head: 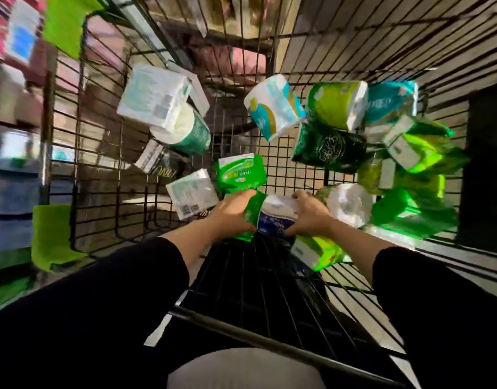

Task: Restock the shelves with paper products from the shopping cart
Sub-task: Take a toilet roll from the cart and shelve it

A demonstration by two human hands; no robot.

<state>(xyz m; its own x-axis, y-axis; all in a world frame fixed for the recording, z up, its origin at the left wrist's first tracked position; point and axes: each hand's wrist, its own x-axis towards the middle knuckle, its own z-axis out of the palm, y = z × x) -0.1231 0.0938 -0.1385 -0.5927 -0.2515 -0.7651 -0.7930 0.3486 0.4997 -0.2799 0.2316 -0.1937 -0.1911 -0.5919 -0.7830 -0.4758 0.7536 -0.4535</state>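
Inside the wire cart (101, 153), both hands (233, 210) (311, 214) grip a tissue pack (275, 213).

A green chair (55, 242) stands beside brown floor tiles (354, 37).

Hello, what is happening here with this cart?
A person leans over a black wire shopping cart full of wrapped paper packs. The left hand grips a bright green plastic pack, and the right hand holds a white and dark blue pack beside it. Both packs are low inside the cart.
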